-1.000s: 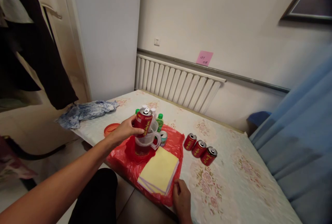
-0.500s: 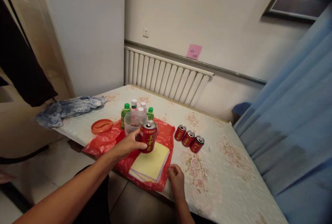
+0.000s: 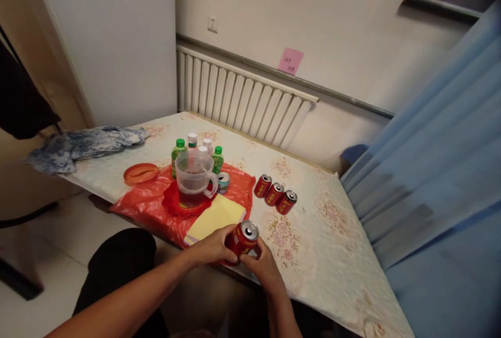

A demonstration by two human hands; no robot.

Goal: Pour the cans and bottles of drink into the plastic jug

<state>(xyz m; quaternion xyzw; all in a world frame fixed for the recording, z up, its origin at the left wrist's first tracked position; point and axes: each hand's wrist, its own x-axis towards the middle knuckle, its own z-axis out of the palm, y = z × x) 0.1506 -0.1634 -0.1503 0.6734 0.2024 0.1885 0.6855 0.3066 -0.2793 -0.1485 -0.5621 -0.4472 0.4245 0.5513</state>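
Note:
Both hands are wrapped round one red can [image 3: 243, 241] with yellow lettering, near the front edge of the table; its top shows an opening. My left hand [image 3: 216, 244] grips it from the left, and my right hand [image 3: 263, 263] from the right. Beyond it lies a stack of yellow paper [image 3: 215, 218] on a red plastic bag [image 3: 156, 205]. A clear pitcher [image 3: 192, 173] with dark liquid stands in a red dish [image 3: 170, 200]. Three more red cans [image 3: 275, 194] form a row to the right of the bag.
Behind the pitcher are several bottles with green or white caps [image 3: 180, 158]. A small blue-green can [image 3: 223, 182] is beside its handle. An orange lid [image 3: 141, 173] and crumpled blue cloth [image 3: 94, 145] lie leftward; a blue curtain [image 3: 438, 145] hangs at right.
My left hand has brought the red can down and right, away from the pitcher. My right hand has come up and closed on it too. The view has shifted slightly.

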